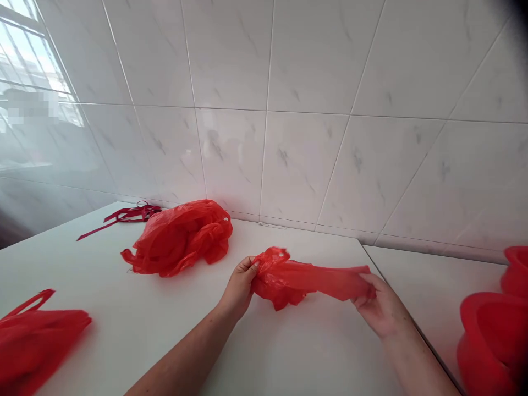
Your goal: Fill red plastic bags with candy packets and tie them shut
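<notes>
A crumpled red plastic bag (280, 278) is stretched sideways above the white tabletop (264, 352). My left hand (243, 280) is closed on its bunched end, thumb on top. At the other end, my right hand (375, 302) grips the flattened strip of the bag between thumb and fingers; part of those fingers is hidden behind the plastic. A larger heap of red plastic bag (185, 236) lies behind and to the left of my left hand, touched by neither hand.
Dark red ribbon (136, 213) lies at the back left. Another red plastic bag (37, 341) is at the front left. Red rounded containers with wide rims (487, 341) stand at the right, beyond the table seam. A tiled wall (305, 165) closes off the back.
</notes>
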`<state>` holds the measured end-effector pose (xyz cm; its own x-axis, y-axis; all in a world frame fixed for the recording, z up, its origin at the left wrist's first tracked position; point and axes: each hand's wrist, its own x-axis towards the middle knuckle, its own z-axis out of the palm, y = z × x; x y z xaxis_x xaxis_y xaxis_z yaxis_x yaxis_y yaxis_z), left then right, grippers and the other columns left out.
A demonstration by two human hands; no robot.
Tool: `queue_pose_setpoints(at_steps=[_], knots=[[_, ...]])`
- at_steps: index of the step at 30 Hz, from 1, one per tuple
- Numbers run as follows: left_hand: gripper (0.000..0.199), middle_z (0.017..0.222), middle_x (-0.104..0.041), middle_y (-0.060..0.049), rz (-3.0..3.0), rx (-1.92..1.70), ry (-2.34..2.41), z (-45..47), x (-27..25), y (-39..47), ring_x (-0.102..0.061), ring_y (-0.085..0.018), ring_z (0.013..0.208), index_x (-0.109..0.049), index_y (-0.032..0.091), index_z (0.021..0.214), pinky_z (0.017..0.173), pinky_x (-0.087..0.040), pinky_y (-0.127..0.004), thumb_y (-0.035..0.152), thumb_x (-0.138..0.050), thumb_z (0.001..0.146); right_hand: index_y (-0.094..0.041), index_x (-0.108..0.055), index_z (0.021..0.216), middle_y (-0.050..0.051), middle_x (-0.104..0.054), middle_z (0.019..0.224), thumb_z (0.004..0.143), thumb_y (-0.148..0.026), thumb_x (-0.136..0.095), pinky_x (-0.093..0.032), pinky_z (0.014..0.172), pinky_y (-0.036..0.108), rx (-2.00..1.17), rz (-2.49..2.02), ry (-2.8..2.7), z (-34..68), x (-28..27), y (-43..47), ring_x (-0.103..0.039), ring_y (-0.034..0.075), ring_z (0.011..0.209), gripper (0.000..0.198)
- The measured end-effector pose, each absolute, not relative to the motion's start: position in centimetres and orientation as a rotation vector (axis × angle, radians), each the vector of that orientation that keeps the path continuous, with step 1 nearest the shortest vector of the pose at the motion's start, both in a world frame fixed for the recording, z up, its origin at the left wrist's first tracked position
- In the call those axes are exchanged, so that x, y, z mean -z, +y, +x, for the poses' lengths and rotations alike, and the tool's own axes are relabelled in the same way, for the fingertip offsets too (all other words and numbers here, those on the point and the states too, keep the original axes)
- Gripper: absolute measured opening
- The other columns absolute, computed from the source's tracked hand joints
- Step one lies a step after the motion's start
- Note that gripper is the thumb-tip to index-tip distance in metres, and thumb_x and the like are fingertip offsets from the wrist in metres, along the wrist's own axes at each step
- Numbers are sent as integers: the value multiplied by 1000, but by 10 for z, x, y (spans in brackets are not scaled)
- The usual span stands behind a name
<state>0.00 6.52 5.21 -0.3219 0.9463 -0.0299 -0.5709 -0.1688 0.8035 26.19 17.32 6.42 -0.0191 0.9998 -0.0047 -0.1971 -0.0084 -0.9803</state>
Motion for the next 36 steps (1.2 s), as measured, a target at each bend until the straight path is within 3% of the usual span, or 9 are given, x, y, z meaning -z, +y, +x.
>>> queue_pose_setpoints(at_steps=[4,7,11,15,18,21,28,32,36], knots=[[24,80,-64,0,600,-1688,869,5,-53,64,-58,-12,69,-58,17,84,63,-44,-23,26,-75,69,-26,-57,106,4,-60,115,69,-38,-66,-47,87,38,-875,-1183,-1088,275,-100,162,-55,25,110,40],[22,79,-63,0,615,-1665,832,11,-53,62,-57,-12,67,-55,17,80,60,-44,-23,20,-74,68,-25,-60,102,5,-64,103,74,-44,-62,-47,79,35,-564,-1310,-1250,267,-121,139,-60,23,94,34],[21,66,-55,4,643,-1614,762,26,-53,58,-50,-9,57,-48,18,70,54,-38,-21,12,-68,68,-19,-60,86,4,-62,71,79,-63,-49,-41,51,27,-1150,-1301,-1537,232,-114,113,-59,18,60,46],[25,66,-54,3,728,-1430,678,38,-54,51,-48,-8,55,-43,18,67,54,-37,-21,8,-66,65,-19,-56,77,1,-60,69,77,-58,-54,-40,51,25,-1573,-1186,-1533,208,-86,111,-57,16,59,39],[21,82,-60,-1,782,-1250,641,43,-56,46,-57,-13,67,-50,19,80,64,-45,-27,27,-68,73,-19,-55,79,0,-62,75,74,-43,-61,-43,57,25,-1548,-1073,-1469,204,-76,111,-57,16,65,25],[36,102,-62,-8,874,-1221,732,48,-58,43,-63,-21,84,-53,21,101,74,-48,-34,50,-61,80,-20,-56,84,0,-63,79,75,-32,-60,-45,64,26,-1415,-1054,-1633,199,-75,102,-58,17,72,16],[28,79,-65,-5,713,-1534,1038,39,-58,54,-62,-18,70,-59,15,90,64,-47,-28,35,-70,72,-21,-58,80,0,-62,72,73,-28,-57,-44,54,24,-1262,-1140,-1706,207,-65,111,-57,16,65,10],[24,85,-62,-3,535,-1767,1198,7,-53,67,-60,-14,73,-54,18,93,64,-46,-25,34,-59,76,-20,-61,81,1,-62,68,68,-31,-63,-46,53,25,-1207,-1342,-1359,245,-62,152,-59,17,63,17],[27,96,-61,-8,546,-1722,1304,-1,-50,67,-61,-20,84,-50,17,100,75,-48,-35,30,-57,77,-21,-58,85,4,-68,84,64,-26,-65,-55,67,32,-1501,-1178,-856,268,-66,174,-65,20,77,22]])
